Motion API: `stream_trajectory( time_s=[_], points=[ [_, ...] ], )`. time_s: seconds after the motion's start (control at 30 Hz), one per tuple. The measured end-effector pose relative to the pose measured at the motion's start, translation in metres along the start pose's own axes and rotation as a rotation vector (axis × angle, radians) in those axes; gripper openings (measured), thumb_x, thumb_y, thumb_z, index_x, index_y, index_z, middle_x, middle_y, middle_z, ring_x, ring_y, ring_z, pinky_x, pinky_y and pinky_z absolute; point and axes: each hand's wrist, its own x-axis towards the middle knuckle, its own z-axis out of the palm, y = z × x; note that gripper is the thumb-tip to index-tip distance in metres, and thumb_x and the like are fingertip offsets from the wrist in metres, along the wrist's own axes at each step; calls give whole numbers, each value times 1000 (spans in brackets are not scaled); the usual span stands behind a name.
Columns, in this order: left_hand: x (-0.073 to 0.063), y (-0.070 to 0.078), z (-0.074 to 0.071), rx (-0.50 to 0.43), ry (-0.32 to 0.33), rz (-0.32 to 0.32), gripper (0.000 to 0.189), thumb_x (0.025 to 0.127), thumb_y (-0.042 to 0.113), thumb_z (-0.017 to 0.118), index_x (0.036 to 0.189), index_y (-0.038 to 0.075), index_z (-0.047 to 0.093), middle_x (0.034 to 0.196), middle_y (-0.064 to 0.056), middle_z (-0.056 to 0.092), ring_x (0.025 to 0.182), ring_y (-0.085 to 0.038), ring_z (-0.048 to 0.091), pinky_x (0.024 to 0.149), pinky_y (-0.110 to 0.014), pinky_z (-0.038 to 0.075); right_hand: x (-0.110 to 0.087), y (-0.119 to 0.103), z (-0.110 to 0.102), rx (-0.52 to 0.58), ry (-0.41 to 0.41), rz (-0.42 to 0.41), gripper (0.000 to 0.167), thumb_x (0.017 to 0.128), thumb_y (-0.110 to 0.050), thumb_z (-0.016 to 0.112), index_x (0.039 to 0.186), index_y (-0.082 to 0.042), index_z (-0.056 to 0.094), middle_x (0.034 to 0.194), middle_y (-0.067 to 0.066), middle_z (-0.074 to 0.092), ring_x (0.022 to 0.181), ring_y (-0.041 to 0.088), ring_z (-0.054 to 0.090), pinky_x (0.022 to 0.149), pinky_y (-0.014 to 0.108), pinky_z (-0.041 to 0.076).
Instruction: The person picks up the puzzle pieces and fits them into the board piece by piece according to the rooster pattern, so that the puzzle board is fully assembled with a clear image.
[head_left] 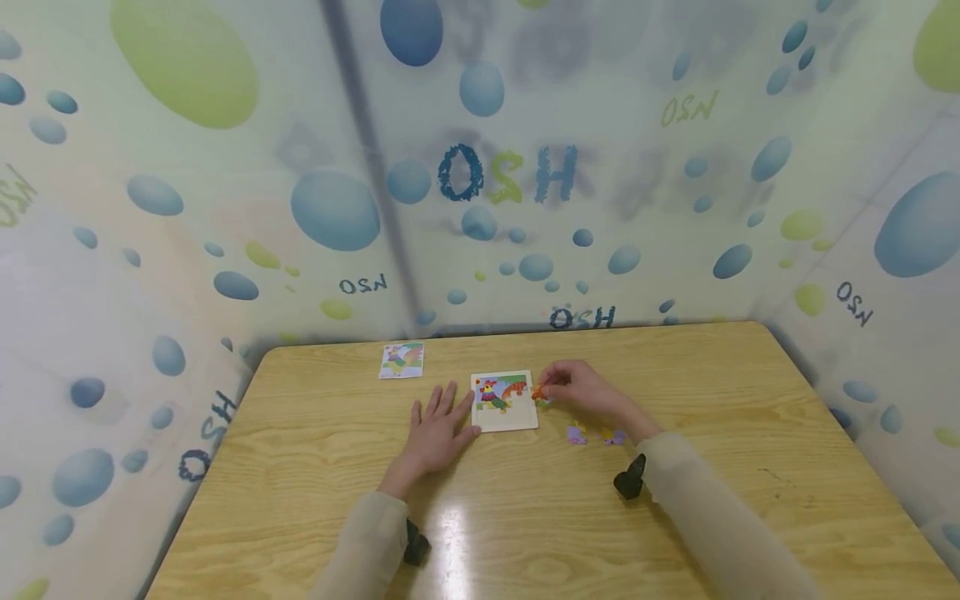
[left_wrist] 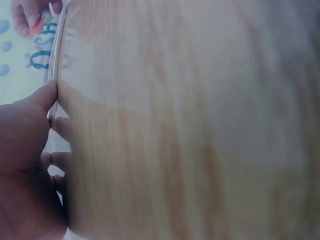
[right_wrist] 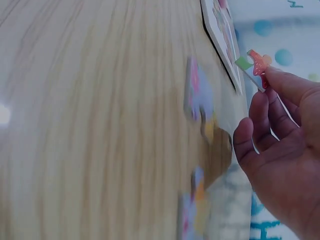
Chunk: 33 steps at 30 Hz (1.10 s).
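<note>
A white-framed jigsaw puzzle board [head_left: 505,423] lies on the table, with a colourful rooster picture partly filled in and a pale bare area along its lower part. My left hand [head_left: 437,437] rests flat on the wood, fingers spread, its thumb and fingertips at the board's left edge. At the board's right side my right hand [head_left: 576,386] pinches a puzzle piece [right_wrist: 259,67] coloured red, green and white between thumb and fingers. Two loose puzzle pieces, one lilac [head_left: 577,434] and one lilac and yellow [head_left: 613,436], lie on the table below the right hand.
A square picture card [head_left: 402,361] showing a rooster lies behind the left hand, near the far edge. The wooden table [head_left: 525,517] meets a wall [head_left: 525,250] printed with blue and green ovals. Each wrist carries a dark camera mount.
</note>
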Motion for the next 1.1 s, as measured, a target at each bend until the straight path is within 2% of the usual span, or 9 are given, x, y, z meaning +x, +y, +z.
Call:
stream_trajectory(
  time_s=[0.17,0.43,0.53,0.67,0.8,0.93,1.1],
  points=[
    [-1,-1,0,1,1,0,63,106,41,54,160,12,38,168,-22,15,154,-44,7,116,-71,1,12,-7,12,-27,-16,-1,8,101,-7,65,107,-3,69,98,6,67,89,20,60,82,36,49],
    [-1,-1,1,-19,17,23,62,106,38,55,158,9,39,167,-25,17,153,-48,9,115,-72,0,28,-11,27,-109,-22,20,8,101,-7,63,105,-7,70,96,1,66,87,17,58,80,35,50],
    [0,-2,2,-17,14,23,63,106,39,54,159,9,38,167,-25,16,153,-48,8,115,-72,0,32,-13,31,-153,-28,2,9,101,-6,63,105,-8,71,96,0,66,84,16,57,78,34,49],
    [0,-1,2,-12,6,8,63,106,40,54,160,11,38,168,-23,15,154,-46,7,116,-71,0,36,-13,35,-242,-33,-63,11,100,-2,63,103,-6,73,96,1,67,83,15,57,77,34,50],
    [1,0,1,-7,5,3,62,106,40,54,159,11,38,168,-23,15,154,-46,8,115,-72,1,37,-13,39,-322,-21,-92,13,99,-1,62,101,-7,74,99,2,65,91,19,57,85,40,49],
    [1,1,1,-1,4,0,62,106,40,54,159,11,38,168,-23,16,154,-46,8,116,-72,1,35,-15,42,-367,-12,-58,12,101,-4,62,102,-10,73,103,2,62,103,24,55,95,48,43],
    [1,0,1,1,3,-2,63,106,40,54,159,11,39,168,-23,16,154,-46,8,116,-71,1,33,-17,43,-382,-9,-62,11,101,-6,62,104,-11,72,104,2,61,105,27,53,95,52,41]
  ],
)
